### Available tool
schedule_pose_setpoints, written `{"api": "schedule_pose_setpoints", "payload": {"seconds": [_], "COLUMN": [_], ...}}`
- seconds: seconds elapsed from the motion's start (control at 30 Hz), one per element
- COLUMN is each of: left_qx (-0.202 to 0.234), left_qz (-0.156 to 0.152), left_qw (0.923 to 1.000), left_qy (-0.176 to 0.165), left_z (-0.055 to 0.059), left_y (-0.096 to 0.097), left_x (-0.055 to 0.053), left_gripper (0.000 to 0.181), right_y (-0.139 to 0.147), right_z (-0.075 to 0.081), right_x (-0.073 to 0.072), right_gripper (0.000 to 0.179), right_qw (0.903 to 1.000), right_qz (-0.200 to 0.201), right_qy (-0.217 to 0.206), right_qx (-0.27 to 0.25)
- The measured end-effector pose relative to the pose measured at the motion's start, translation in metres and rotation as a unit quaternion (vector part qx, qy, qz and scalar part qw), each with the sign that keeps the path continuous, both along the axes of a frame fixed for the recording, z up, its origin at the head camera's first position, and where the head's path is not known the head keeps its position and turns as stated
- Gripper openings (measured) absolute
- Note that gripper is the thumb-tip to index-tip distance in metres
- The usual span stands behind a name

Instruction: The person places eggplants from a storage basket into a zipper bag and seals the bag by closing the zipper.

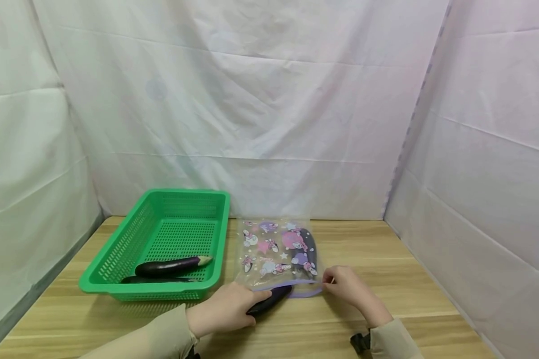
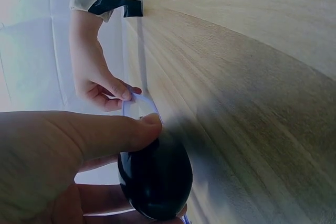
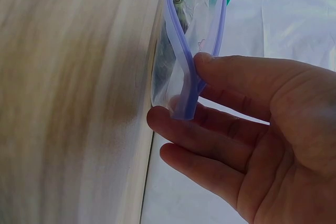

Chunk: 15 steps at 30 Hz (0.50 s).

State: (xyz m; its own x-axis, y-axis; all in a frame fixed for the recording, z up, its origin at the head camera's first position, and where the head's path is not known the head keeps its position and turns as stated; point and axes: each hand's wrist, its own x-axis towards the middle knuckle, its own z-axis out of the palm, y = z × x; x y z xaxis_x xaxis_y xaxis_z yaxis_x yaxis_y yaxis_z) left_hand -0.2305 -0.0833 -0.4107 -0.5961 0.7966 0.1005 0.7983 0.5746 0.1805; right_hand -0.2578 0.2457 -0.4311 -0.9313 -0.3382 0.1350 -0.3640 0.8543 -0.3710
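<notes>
Head view showed the left hand (image 1: 224,309) holding an eggplant (image 1: 271,300) between thumb and fingers, its far end at the mouth of a clear printed bag (image 1: 262,252). The right hand (image 1: 348,286) pinched the right corner of the bag's purple seal (image 1: 306,294). A second eggplant (image 1: 312,249) lay inside; two more eggplants (image 1: 166,268) lay in the green basket (image 1: 226,224) to the left.

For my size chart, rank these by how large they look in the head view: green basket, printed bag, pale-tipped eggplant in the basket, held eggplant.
1. Green basket
2. Printed bag
Unranked: pale-tipped eggplant and held eggplant; the left hand covers part of the latter, so their order is unsure.
</notes>
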Motion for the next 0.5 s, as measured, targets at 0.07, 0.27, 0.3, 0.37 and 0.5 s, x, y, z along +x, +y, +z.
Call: {"api": "schedule_pose_setpoints", "payload": {"seconds": [0.07, 0.27, 0.3, 0.37, 0.5], "left_qx": [0.001, -0.004, -0.005, -0.003, 0.006], "left_qz": [0.002, 0.015, 0.019, 0.024, 0.033], "left_qw": [1.0, 0.9999, 0.9998, 0.9996, 0.9993], "left_qy": [-0.002, 0.005, 0.007, 0.01, 0.015], "left_z": [-0.0003, 0.0005, 0.0007, 0.0008, -0.0006], "left_y": [0.0, 0.0015, 0.0016, 0.0018, 0.0022], "left_x": [-0.0001, -0.0007, -0.0005, 0.0001, 0.0014], "left_gripper": [0.06, 0.063, 0.064, 0.063, 0.061], "right_y": [0.0001, 0.0002, 0.0002, 0.0003, -0.0001], "right_z": [-0.001, -0.0008, -0.0009, -0.0011, -0.0006], "right_x": [-0.0001, 0.0, -0.0002, -0.0005, 0.0], "right_gripper": [0.019, 0.018, 0.019, 0.019, 0.019], "right_qw": [1.0, 0.9999, 0.9999, 1.0, 1.0], "right_qz": [0.0, 0.002, 0.003, 0.003, 0.002], "right_qy": [0.001, -0.004, -0.004, -0.004, -0.004], "right_qx": [-0.001, -0.01, -0.01, -0.009, -0.004]}}
